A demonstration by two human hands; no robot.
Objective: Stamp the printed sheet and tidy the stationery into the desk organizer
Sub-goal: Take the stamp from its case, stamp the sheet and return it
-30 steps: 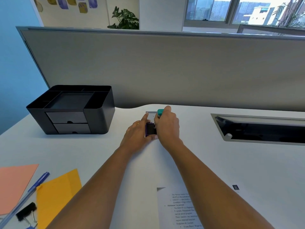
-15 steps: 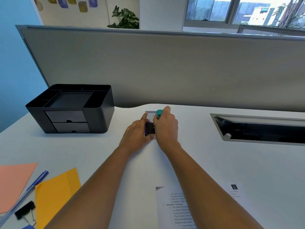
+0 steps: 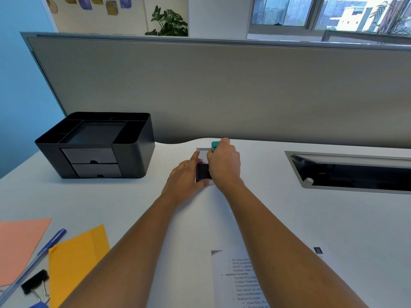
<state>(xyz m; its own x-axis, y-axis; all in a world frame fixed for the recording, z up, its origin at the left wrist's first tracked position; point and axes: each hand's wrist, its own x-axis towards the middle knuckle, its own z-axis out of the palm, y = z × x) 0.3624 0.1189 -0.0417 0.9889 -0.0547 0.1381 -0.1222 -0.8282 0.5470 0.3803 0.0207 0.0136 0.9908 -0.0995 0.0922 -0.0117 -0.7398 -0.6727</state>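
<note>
Bright, even daylight enters from the windows (image 3: 282, 12) at the far right, where the buildings (image 3: 347, 15) outside are washed out. The white desk (image 3: 66, 196) shows mild glare — shadows are soft, faint beside the organizer (image 3: 133, 156) and beneath the left hand (image 3: 183, 177) and right hand (image 3: 224, 165). Wide-angle distortion bows the partition (image 3: 222, 90) and stretches the near edges — small print on the printed sheet (image 3: 242, 285) is slightly blurred.

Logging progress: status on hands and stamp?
Left hand holds purple ink pad. Right hand grips teal stamp at it. Printed sheet under forearms. Nothing blocking.
</note>
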